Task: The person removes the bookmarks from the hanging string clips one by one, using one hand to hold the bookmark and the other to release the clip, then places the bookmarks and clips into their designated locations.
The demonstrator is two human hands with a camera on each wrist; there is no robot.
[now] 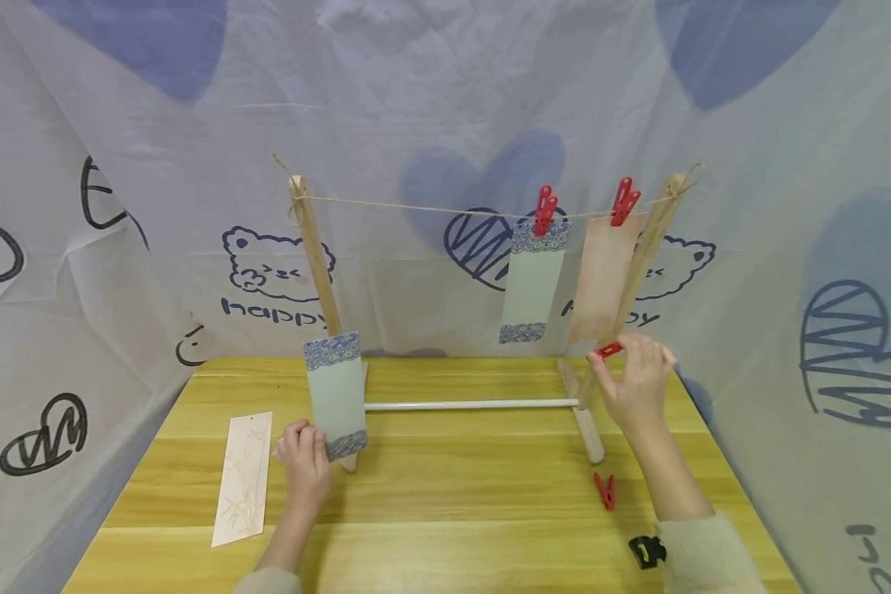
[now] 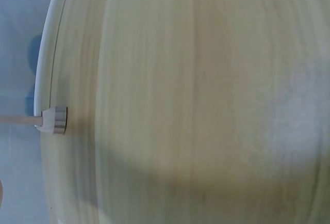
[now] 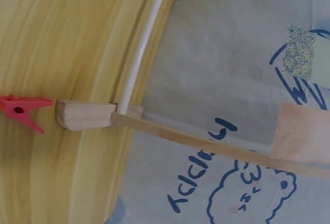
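My left hand (image 1: pixel 304 458) pinches the lower left edge of a pale card with blue patterned ends (image 1: pixel 336 396), held upright in front of the left wooden post (image 1: pixel 315 256). Between the thumb and fingers of my right hand (image 1: pixel 636 381) is a red clothespin (image 1: pixel 609 350), raised near the right post (image 1: pixel 649 247). On the string (image 1: pixel 416 206) between the posts, red clothespins hold a similar blue-ended card (image 1: pixel 532 280) and a pinkish card (image 1: pixel 601 276). Neither hand shows in its own wrist view.
A cream card with a plant print (image 1: pixel 242 478) lies on the table at left. Another red clothespin (image 1: pixel 605 492) lies at right, near a black object (image 1: pixel 646 551) beside the right sleeve. A white rod (image 1: pixel 471 405) joins the stand's wooden feet (image 1: pixel 589 437).
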